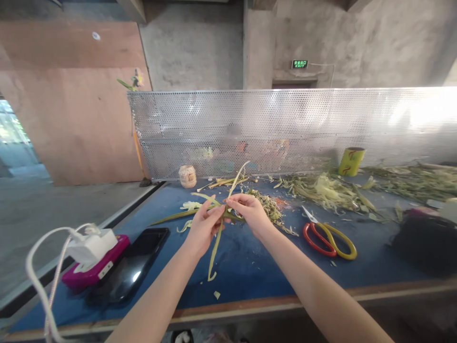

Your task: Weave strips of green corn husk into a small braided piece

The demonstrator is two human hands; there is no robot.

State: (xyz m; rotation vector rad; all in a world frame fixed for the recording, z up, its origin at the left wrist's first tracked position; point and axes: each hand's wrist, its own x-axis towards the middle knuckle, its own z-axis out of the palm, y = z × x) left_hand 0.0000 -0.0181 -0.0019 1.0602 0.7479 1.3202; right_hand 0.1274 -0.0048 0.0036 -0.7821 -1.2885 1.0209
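Several long yellow-green plant strips (215, 252) cross one another between my hands, above the middle of the blue table. My left hand (205, 225) pinches them from the left, thumb against fingers. From the right, my right hand (249, 212) grips the same crossing point, its fingertips almost touching those of my left hand. One strip sticks up past my right fingers, one hangs down toward the table and others point left. Just behind my right hand lies a heap of shredded dry plant bits (271, 208). The exact crossing is partly hidden by my fingers.
Scissors (330, 239) with one red and one yellow handle lie right. A black phone (137, 262) and a pink power strip (96, 267) with white plugs are left. Behind stand a twine roll (187, 176), leafy strips (324, 190), a green-yellow roll (351, 162) and a perforated metal screen (214, 114).
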